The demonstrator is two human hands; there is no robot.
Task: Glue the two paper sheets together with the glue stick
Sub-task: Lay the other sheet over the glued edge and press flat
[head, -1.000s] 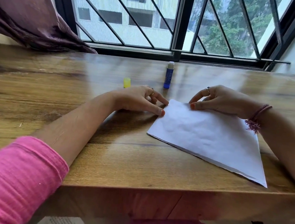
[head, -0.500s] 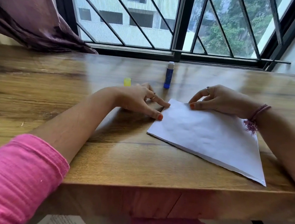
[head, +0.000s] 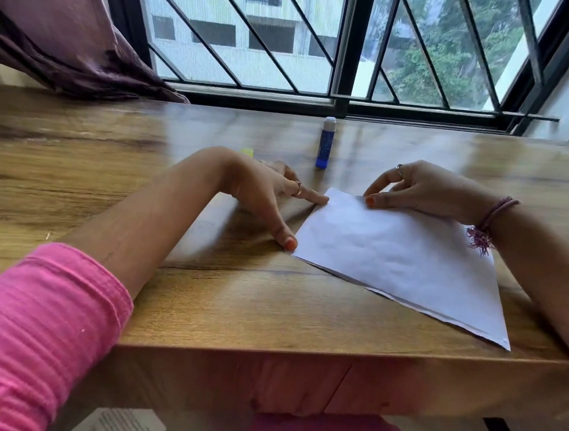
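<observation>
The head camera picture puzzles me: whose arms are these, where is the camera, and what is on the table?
No machine here: a person works with bare hands, and the camera sits on their head, looking forward and down, so the arms reach in from the bottom. The left hand, in a pink sleeve, rests fingertips on the table at the paper's left edge. The right hand presses down its far corner. The paper lies flat; a second edge peeking out along its near side suggests two stacked sheets. Behind stands the glue stick, upright, blue, uncapped it seems, untouched. A small yellow thing, perhaps its cap, peeks out behind the left wrist. Neither hand holds anything.
</observation>
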